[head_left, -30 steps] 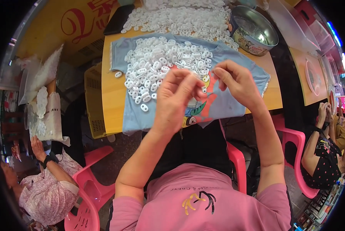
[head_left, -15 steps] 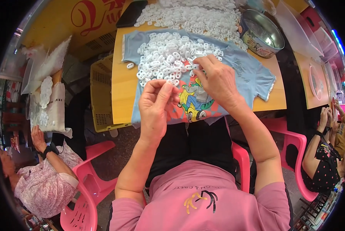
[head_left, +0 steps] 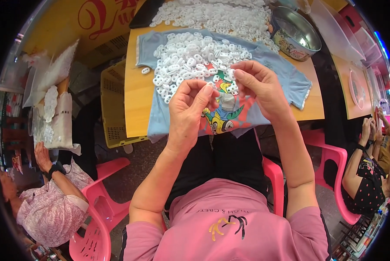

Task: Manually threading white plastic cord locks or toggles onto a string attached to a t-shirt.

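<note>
A heap of small white oval plastic pieces with holes [head_left: 186, 58] lies on a light blue T-shirt [head_left: 284, 71] with a cartoon print, spread over the wooden table. My left hand [head_left: 191, 104] is closed in a pinch at the near edge of the heap, a small white plastic piece showing at its thumb tip. Just to its right, my right hand [head_left: 262, 89] pinches another white piece [head_left: 232, 75] between thumb and forefinger. The fingertips of both hands are close together but apart. A few pieces lie loose on the print between them.
More white pieces [head_left: 229, 19] are piled at the table's far side. A round metal tin [head_left: 296, 32] stands at the far right. One loose piece [head_left: 146, 70] lies left of the shirt. A yellow crate [head_left: 114, 104] is beside the table. Other people sit left and right on pink chairs.
My right hand has drawn back from the heap, a little right and nearer, with a white piece. My left hand has moved right and slightly farther, towards it.
</note>
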`<move>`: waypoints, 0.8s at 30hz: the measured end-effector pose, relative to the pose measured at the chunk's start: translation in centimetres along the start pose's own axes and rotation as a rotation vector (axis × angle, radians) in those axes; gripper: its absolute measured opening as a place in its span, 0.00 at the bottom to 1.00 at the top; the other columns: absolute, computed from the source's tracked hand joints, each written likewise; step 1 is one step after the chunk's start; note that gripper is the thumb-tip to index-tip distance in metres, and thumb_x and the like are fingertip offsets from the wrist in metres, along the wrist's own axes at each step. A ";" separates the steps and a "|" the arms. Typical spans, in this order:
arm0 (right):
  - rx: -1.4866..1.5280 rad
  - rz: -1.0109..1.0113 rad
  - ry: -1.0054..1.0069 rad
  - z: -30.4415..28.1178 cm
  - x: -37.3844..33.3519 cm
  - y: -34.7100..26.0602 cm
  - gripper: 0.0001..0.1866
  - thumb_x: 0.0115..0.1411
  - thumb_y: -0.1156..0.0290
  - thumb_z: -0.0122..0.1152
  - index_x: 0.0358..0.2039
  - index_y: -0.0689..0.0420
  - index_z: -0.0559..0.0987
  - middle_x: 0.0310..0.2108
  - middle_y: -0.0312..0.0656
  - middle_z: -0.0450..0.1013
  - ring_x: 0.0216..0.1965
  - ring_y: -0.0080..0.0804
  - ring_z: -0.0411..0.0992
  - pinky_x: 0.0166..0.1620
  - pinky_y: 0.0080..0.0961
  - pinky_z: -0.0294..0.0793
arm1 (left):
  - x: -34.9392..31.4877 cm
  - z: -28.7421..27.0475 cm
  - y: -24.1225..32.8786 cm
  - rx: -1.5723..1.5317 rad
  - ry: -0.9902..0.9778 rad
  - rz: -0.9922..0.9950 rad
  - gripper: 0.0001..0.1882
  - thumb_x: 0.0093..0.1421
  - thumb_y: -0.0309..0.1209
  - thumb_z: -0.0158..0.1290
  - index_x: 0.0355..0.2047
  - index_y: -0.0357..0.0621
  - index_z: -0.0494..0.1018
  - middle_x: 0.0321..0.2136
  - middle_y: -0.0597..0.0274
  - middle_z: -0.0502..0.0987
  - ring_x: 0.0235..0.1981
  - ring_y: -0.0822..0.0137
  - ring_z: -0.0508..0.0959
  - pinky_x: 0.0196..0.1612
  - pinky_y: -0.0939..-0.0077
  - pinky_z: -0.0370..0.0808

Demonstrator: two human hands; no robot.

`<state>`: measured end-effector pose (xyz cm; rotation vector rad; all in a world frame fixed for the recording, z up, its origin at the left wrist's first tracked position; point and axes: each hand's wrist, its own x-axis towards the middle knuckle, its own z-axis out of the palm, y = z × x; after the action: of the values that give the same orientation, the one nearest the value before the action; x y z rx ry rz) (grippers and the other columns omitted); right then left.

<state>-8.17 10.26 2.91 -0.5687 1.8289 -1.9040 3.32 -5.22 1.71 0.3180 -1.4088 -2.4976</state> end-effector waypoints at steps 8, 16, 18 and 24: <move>0.421 0.141 -0.065 -0.1 -2.7 -1.2 0.14 0.65 0.70 0.57 0.49 0.62 0.75 0.30 0.34 0.73 0.32 0.19 0.72 0.35 0.21 0.75 | 0.1 2.0 -0.1 -0.067 -0.067 0.044 0.07 0.65 0.28 0.53 0.40 0.37 0.70 0.38 0.53 0.79 0.31 0.73 0.77 0.37 0.79 0.74; 0.325 0.079 -0.014 -0.6 -3.2 -0.9 0.14 0.65 0.69 0.58 0.48 0.62 0.77 0.31 0.35 0.74 0.32 0.20 0.73 0.37 0.21 0.75 | -0.2 2.5 -0.3 -0.059 -0.068 0.056 0.07 0.65 0.28 0.52 0.40 0.37 0.70 0.41 0.50 0.79 0.35 0.71 0.79 0.39 0.77 0.77; 0.268 0.064 -0.003 -0.6 -3.2 -0.7 0.14 0.65 0.69 0.58 0.48 0.62 0.77 0.31 0.36 0.75 0.32 0.20 0.74 0.36 0.21 0.75 | -0.2 2.6 -0.3 -0.052 -0.058 0.042 0.07 0.65 0.28 0.52 0.40 0.37 0.70 0.40 0.51 0.79 0.34 0.71 0.79 0.38 0.77 0.77; 0.290 0.051 0.051 -0.2 -3.7 -1.3 0.14 0.66 0.68 0.57 0.48 0.63 0.77 0.31 0.37 0.76 0.30 0.20 0.73 0.35 0.20 0.75 | -0.1 2.5 -0.9 -0.041 -0.090 -0.038 0.08 0.65 0.28 0.53 0.39 0.37 0.70 0.34 0.55 0.79 0.30 0.73 0.77 0.35 0.79 0.75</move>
<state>-5.27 12.61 4.18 -0.3747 1.5410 -2.1153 2.54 -2.69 2.24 0.2288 -1.3951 -2.5980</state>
